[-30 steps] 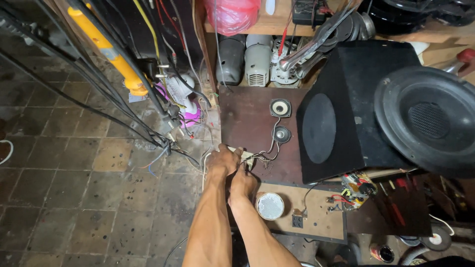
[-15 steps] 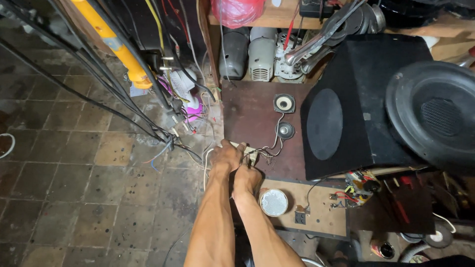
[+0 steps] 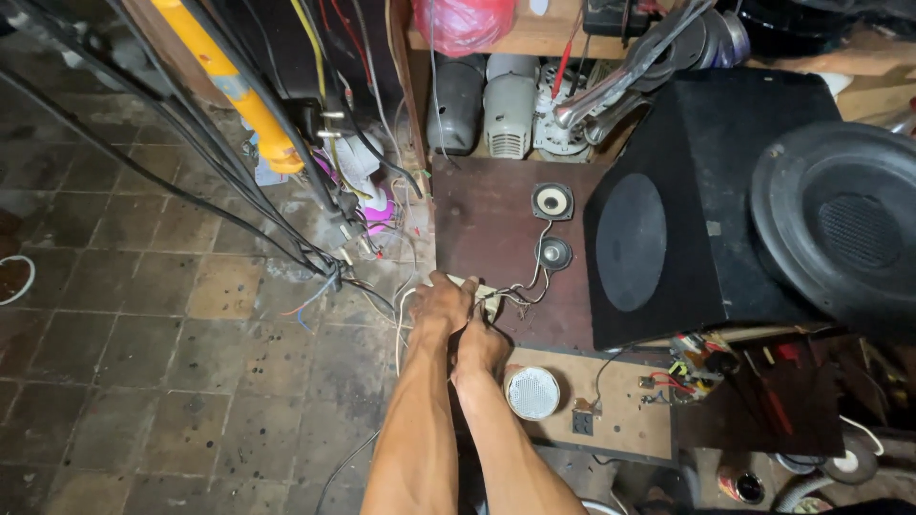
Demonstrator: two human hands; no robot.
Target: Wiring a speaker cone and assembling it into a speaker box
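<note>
Cluttered workshop floor tiles (image 3: 143, 381) surround a brown speaker panel (image 3: 487, 229). Both hands, left hand (image 3: 444, 300) and right hand (image 3: 480, 345), pinch thin wires (image 3: 510, 296) at its edge, beside a black subwoofer box (image 3: 668, 219).

Two small speakers (image 3: 552, 226) sit on the panel (image 3: 487, 238) near its right edge; subwoofer box (image 3: 687, 200) right of it; round grille (image 3: 532, 392) on the board (image 3: 620, 410) before it.

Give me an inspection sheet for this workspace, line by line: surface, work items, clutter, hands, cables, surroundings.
Surface: worn tiled floor.
Work items: small pale part with thin wires, lying on a brown speaker panel.
Clutter: round white grille, black speaker box, large woofer, red bag.
Hands: left hand closed on the pale part; right hand just below, grip hidden.
Cables: black bundle crossing the floor.
Surroundings: wooden shelf, yellow pole.
</note>
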